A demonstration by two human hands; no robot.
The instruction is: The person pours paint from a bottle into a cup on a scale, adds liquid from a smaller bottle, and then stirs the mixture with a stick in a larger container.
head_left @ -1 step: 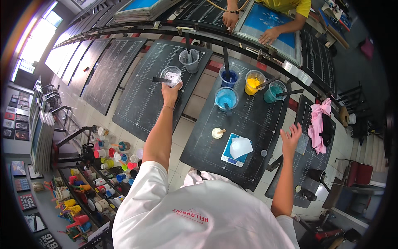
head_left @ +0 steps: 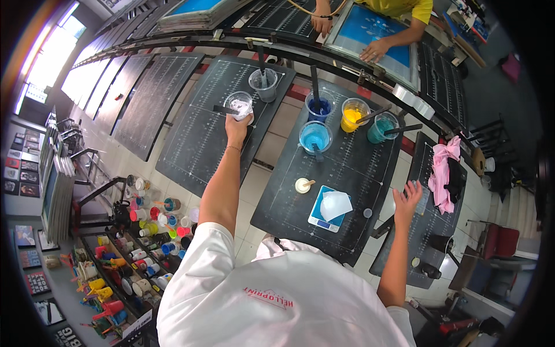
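Note:
My left hand [head_left: 238,124] is closed round a clear plastic cup [head_left: 239,104] of whitish paste, with a dark spatula [head_left: 224,109] lying across it, over the left black board [head_left: 199,139]. Just beyond it stands a clear cup [head_left: 263,85] with a dark stick. My right hand [head_left: 408,202] is raised past the right edge of the middle board [head_left: 283,196], fingers apart, holding nothing. On that board are cups of light blue [head_left: 313,136], dark blue [head_left: 321,109], yellow [head_left: 352,118] and teal paint [head_left: 378,130]. Nearer me, a white sheet [head_left: 336,206] rests on a digital scale [head_left: 324,222].
A small pot [head_left: 302,185] with a wooden stick sits left of the scale. Pink cloth [head_left: 444,173] lies on the right board. Many paint jars [head_left: 144,269] fill a rack at lower left. Across the black rail, a co-worker's hands [head_left: 374,50] rest at a blue screen frame [head_left: 361,34].
My right hand has dropped slightly toward me. My left hand and its cup have hardly moved. Across the rail, the co-worker's hands have shifted a little.

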